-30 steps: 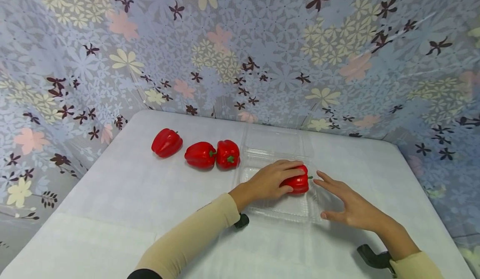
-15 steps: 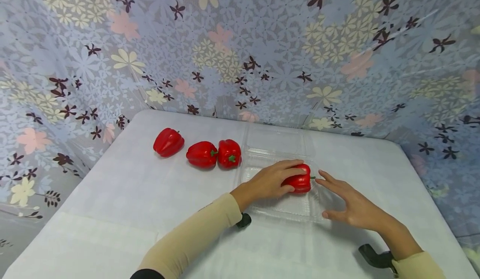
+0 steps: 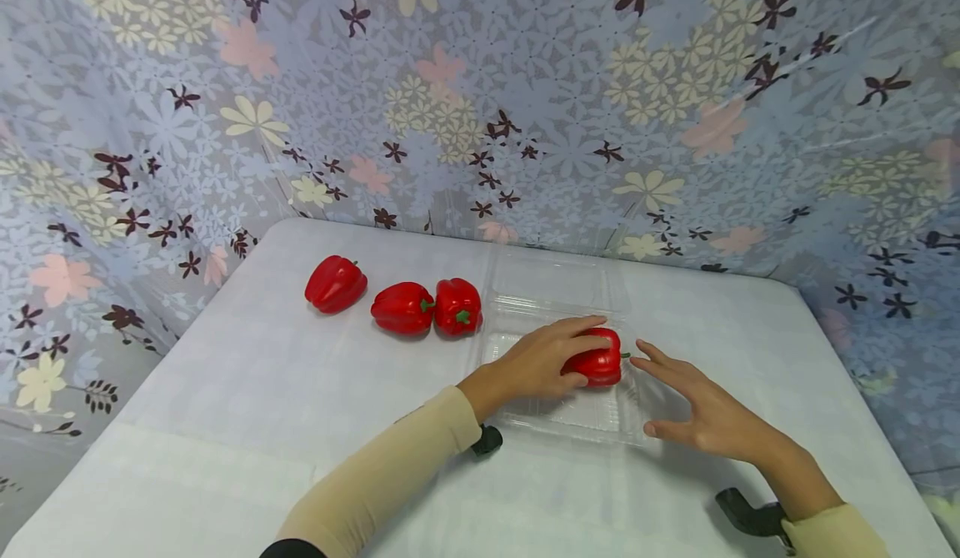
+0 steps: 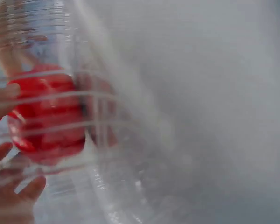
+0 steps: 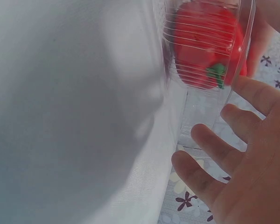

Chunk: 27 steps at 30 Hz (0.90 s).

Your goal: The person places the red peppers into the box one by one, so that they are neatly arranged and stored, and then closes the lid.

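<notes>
My left hand holds a red bell pepper from above, fingers over its far side and thumb at its near side. The pepper lies in the base of a clear plastic clamshell box, its green stem pointing right. Beside the box's right wall, my right hand is spread with nothing in it, fingertips close to the stem. Through the clear wall in the left wrist view the pepper shows red and glossy. From the right wrist, the right hand appears with fingers extended along the box's rim.
Left of the box lie more red bell peppers: one apart, and a pair close together, the left one and the right one. The box's clear lid is folded back towards the flowered curtain. A white cloth covers the table.
</notes>
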Each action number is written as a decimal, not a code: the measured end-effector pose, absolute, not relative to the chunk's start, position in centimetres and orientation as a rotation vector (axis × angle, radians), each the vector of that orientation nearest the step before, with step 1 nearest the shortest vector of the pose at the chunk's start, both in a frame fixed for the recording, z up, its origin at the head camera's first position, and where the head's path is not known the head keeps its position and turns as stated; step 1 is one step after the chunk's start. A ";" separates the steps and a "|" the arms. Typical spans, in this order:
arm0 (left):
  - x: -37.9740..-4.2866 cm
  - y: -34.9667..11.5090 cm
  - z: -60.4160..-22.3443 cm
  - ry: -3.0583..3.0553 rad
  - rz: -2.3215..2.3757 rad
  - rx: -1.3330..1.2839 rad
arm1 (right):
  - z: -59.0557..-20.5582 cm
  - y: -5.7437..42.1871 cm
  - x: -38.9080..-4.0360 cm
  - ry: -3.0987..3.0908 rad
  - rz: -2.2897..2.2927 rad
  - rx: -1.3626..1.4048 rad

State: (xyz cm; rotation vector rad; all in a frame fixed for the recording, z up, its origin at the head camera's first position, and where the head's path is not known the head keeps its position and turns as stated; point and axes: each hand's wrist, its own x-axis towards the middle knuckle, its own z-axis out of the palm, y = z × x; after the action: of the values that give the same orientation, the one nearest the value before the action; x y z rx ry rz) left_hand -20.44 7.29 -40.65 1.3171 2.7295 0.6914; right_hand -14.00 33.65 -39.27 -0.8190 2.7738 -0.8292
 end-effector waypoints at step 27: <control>-19.2 -4.5 -35.6 2.826 0.910 1.210 | -39.3 33.3 -14.3 2.787 -0.768 -0.808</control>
State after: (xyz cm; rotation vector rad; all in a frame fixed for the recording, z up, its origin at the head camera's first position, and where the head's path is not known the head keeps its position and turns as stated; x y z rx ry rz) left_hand -19.16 -4.50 -35.61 1.2102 2.8262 0.9098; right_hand -14.35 33.28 -39.35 -0.8079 2.7870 -0.7679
